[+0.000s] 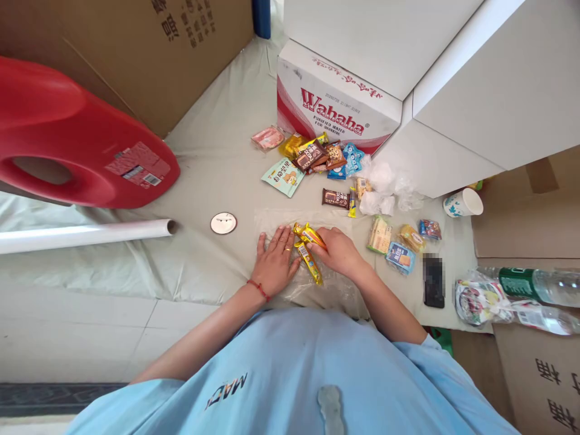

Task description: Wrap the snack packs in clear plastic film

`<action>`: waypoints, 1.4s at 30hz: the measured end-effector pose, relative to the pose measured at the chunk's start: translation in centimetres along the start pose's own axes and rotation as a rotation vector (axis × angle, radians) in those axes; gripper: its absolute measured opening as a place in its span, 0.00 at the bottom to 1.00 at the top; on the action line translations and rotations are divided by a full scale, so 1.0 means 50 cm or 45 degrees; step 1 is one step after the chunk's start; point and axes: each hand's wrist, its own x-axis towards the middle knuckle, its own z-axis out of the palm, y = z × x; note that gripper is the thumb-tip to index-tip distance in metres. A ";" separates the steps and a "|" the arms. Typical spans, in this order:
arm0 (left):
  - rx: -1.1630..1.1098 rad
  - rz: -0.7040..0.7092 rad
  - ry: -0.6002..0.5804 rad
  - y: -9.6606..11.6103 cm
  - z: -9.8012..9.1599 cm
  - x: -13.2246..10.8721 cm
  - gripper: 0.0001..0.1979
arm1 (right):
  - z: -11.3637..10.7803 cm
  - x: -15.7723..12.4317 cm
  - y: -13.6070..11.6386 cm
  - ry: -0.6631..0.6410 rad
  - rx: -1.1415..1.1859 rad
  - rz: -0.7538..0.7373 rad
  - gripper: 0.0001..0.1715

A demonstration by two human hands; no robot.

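Right hand [338, 248] gripped yellow-wrapped bar [312, 234]; left hand [274, 258] spread on clear plastic film [334, 290]; colourful snack packets [312, 156] lay outside, 12 o'clock.

Looking at pale floor tiles [81, 326] with a dark patterned border strip [63, 399], lower left. Got a table [203, 181] under wrinkly grey-green cloth, flat-fronted white cabinet [493, 66] back right, big brown cardboard cartons [118, 54] both sides. Pretty soft, even light.
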 end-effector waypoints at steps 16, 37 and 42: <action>-0.001 -0.013 0.064 -0.042 -0.006 -0.034 0.36 | 0.021 -0.006 -0.010 0.028 0.103 0.025 0.14; -0.041 -0.011 0.062 -0.040 -0.014 -0.030 0.34 | 0.017 -0.035 0.010 0.102 -0.217 -0.283 0.19; 0.002 -0.023 0.052 -0.050 -0.013 -0.029 0.31 | 0.073 -0.007 0.014 0.098 -0.273 -0.466 0.23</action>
